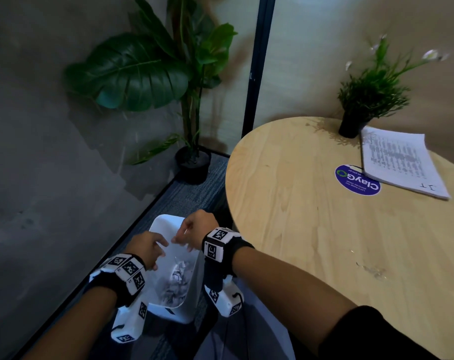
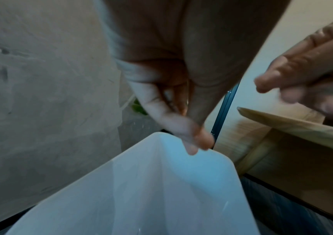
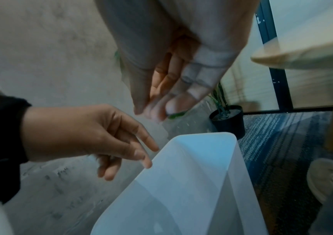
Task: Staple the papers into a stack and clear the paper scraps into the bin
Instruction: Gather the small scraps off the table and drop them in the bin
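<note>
A white bin (image 1: 166,221) stands on the floor beside the round wooden table (image 1: 298,203), with crumpled paper scraps (image 1: 177,279) lying inside it. Both hands hover over its mouth. My left hand (image 1: 155,248) has loose, spread fingers and holds nothing; it also shows in the right wrist view, left hand (image 3: 109,139), just above the bin rim (image 3: 201,134). My right hand (image 1: 187,235) points its straight fingers (image 3: 161,108) down and is empty, slightly blurred. A stack of printed papers (image 1: 399,162) lies on the table's far right. No stapler is visible.
A small potted plant (image 1: 350,126) and a round blue sticker (image 1: 357,180) sit by the papers. A few faint specks (image 1: 371,268) mark the tabletop. A tall plant in a black pot (image 1: 193,162) stands in the corner by the grey wall. A shoe (image 3: 330,178) rests near the bin.
</note>
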